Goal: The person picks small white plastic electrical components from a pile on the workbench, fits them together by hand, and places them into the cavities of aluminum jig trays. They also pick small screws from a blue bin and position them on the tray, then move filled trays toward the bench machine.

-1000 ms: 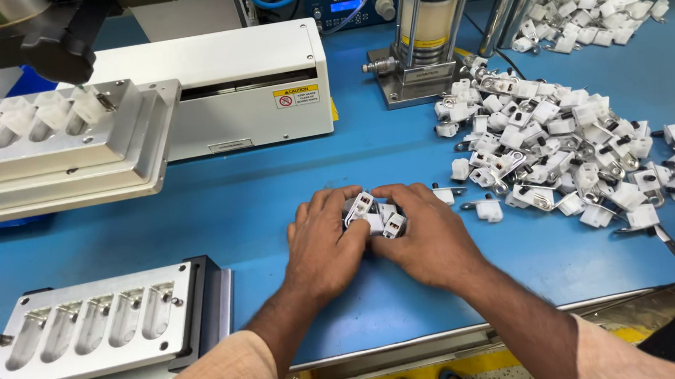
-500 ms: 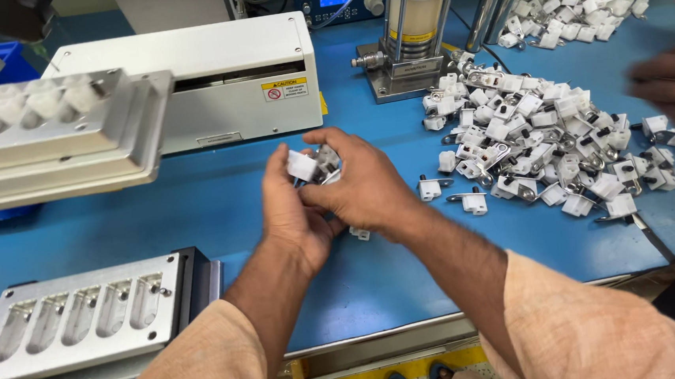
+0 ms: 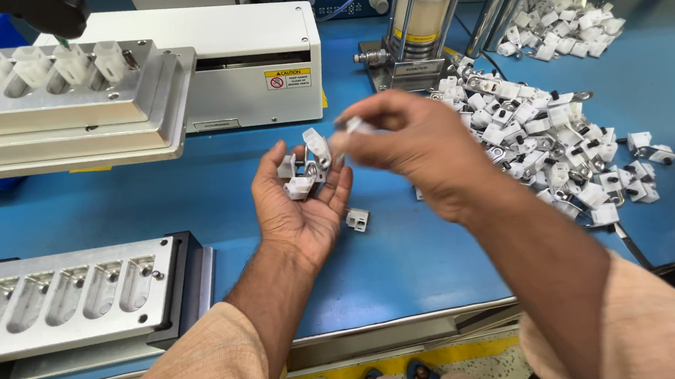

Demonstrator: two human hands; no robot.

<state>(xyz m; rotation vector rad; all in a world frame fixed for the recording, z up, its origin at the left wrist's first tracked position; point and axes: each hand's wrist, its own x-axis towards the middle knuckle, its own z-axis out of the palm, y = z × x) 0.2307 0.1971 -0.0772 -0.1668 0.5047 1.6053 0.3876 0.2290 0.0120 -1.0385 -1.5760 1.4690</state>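
Observation:
My left hand [image 3: 303,204] is raised palm up over the blue table [image 3: 219,198], cupping several small white plastic parts [image 3: 304,168]. My right hand [image 3: 405,141] hovers just right of it, blurred, pinching one small white part [image 3: 354,124] between thumb and fingers. One white part [image 3: 358,220] lies on the table right beside my left palm. A large heap of the same white parts with metal clips [image 3: 548,143] spreads out to the right of my right hand.
An empty metal mould tray with several slots [image 3: 67,291] sits at the front left. A second tray loaded with white parts [image 3: 62,98] stands at the back left, a white machine box [image 3: 257,60] and a press column [image 3: 420,17] behind. Another heap of parts [image 3: 560,27] lies far right.
Both hands rose from the table where they gathered parts. My left hand turned palm up holding them, and my right hand has drawn away to the right with one part.

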